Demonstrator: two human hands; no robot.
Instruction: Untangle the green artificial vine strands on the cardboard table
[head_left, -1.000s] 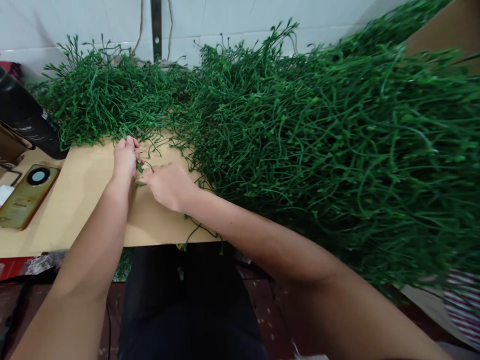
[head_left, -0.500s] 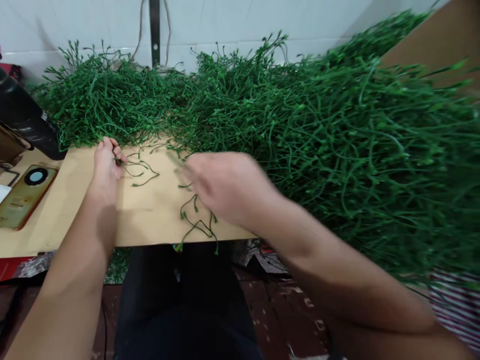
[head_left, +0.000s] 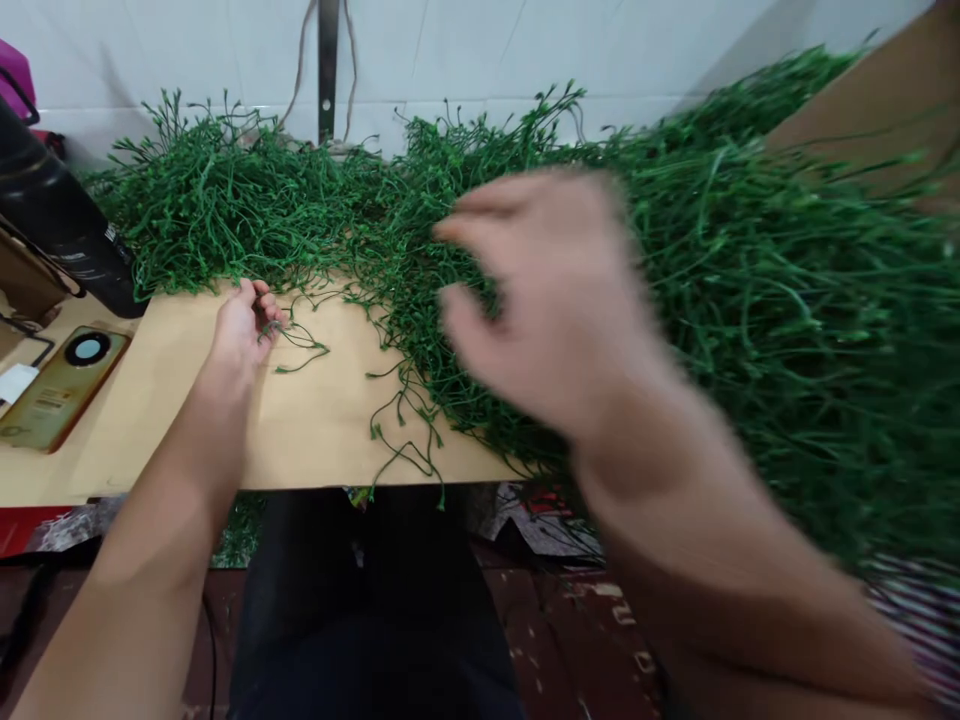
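My left hand (head_left: 251, 320) rests over the tan board (head_left: 195, 400) with its fingers curled round a thin green plastic stem (head_left: 307, 345), whose forked ends stick out to the right. My right hand (head_left: 540, 290) is blurred and raised over the large heap of green stems (head_left: 780, 330); thumb and fingers are spread apart, with nothing visible between them. Several loose stems (head_left: 409, 450) lie on the board between the hands, some near its front edge.
Another pile of green stems (head_left: 225, 200) runs along the tiled wall. At the left are a black bottle (head_left: 60, 210) and a phone (head_left: 64, 390) lying back up. A cardboard flap (head_left: 877, 110) leans at the back right. My legs are below the board.
My right hand has moved up and right from the board to over the heap, and its fingers have opened. More stems now spill onto the board's right part. The view has shifted slightly.
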